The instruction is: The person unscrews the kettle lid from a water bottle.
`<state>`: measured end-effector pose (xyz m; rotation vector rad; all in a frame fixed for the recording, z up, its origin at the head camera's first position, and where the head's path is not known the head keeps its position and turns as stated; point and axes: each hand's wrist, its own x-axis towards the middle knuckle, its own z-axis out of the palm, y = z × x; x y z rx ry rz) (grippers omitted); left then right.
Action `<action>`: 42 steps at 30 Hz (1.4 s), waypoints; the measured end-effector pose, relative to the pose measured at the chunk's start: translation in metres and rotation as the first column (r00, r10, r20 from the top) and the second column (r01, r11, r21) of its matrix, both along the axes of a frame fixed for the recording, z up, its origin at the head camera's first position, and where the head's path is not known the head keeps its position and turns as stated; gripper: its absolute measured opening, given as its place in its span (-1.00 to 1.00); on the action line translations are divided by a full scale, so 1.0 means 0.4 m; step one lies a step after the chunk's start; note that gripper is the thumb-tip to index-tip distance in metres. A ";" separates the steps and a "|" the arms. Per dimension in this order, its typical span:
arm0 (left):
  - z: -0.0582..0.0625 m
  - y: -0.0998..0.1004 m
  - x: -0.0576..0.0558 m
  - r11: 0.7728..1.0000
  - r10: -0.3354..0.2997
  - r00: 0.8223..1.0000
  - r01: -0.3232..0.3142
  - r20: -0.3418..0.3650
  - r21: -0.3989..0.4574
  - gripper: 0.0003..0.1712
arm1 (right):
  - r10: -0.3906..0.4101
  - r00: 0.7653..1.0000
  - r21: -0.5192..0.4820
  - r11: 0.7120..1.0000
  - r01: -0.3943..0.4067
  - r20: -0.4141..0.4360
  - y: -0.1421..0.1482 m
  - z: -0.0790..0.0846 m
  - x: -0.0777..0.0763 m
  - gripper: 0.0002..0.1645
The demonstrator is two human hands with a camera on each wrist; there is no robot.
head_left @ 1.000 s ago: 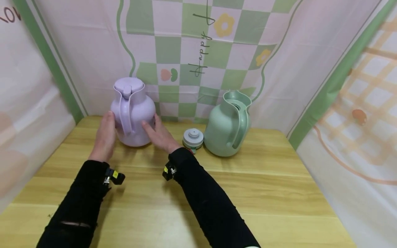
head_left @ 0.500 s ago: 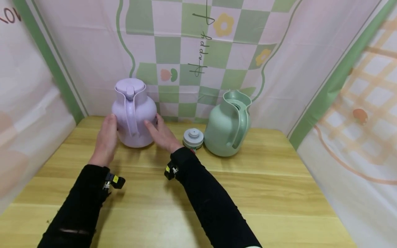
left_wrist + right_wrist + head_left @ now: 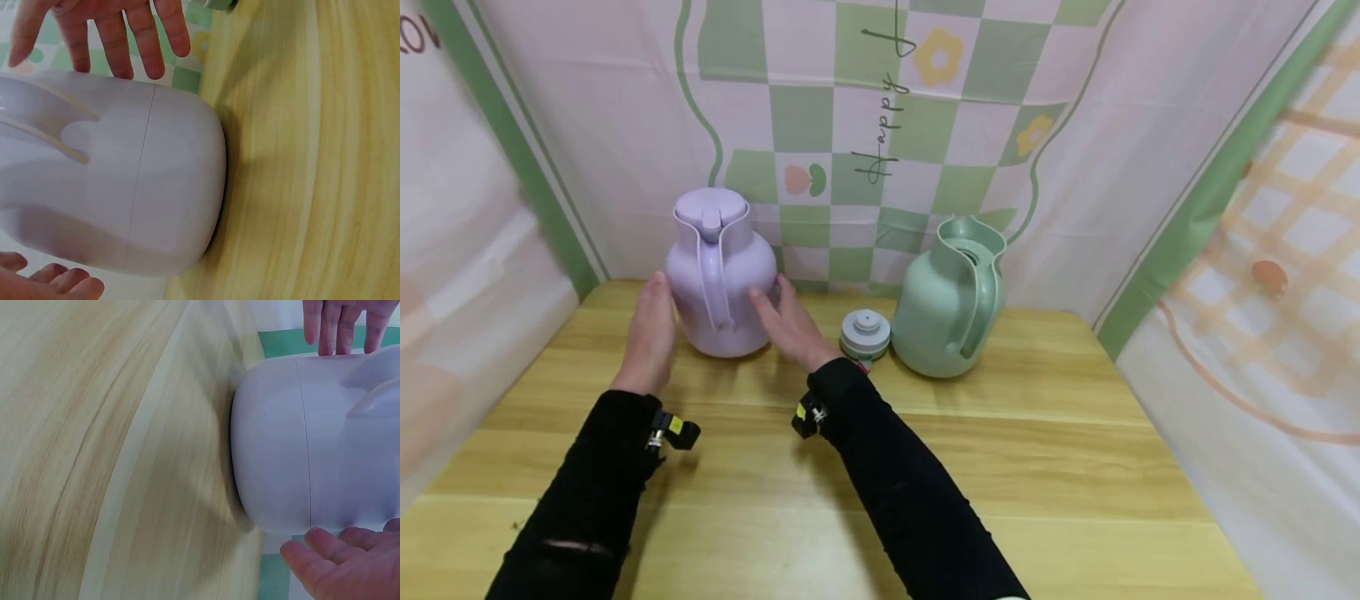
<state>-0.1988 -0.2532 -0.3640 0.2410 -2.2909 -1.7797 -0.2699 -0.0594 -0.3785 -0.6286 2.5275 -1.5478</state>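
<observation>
A lavender thermos jug [image 3: 741, 292] stands upright at the back left of the wooden table, lid on top and handle facing me. Along its left side my left hand [image 3: 647, 337] is held upright with straight fingers, slightly apart from the body. My right hand [image 3: 793, 329] is at the jug's right side, fingers extended, thumb toward the front. In the left wrist view the right hand's spread fingertips [image 3: 153, 69] come right up to the jug's wall. The right wrist view shows the jug's base [image 3: 262, 444] on the table, with a hand on either side.
A green thermos jug [image 3: 936, 308], its mouth uncovered, stands to the right with its handle turned rightward. Between the jugs sits a round grey stopper [image 3: 866, 332]. A checked fabric backdrop [image 3: 805, 117] rises behind the table [image 3: 1075, 467].
The lavender jug has turned slightly, its handle swinging from the left toward the front. My left hand has drawn a little away from its side. The green jug and stopper stay put.
</observation>
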 end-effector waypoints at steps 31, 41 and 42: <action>-0.001 0.011 -0.003 0.997 -0.021 0.999 0.017 -0.044 -0.073 0.01 | 0.084 0.993 -0.077 0.993 -0.090 -0.083 0.040 -0.007 0.012 0.03; -0.002 0.026 0.007 0.994 0.008 0.999 -0.012 -0.034 -0.108 0.01 | 0.079 0.992 -0.061 0.994 -0.085 -0.095 0.075 -0.007 0.043 0.02; -0.001 0.027 0.008 0.994 0.011 1.000 -0.014 -0.025 -0.110 0.02 | 0.083 0.992 -0.060 0.994 -0.088 -0.093 0.079 -0.007 0.047 0.02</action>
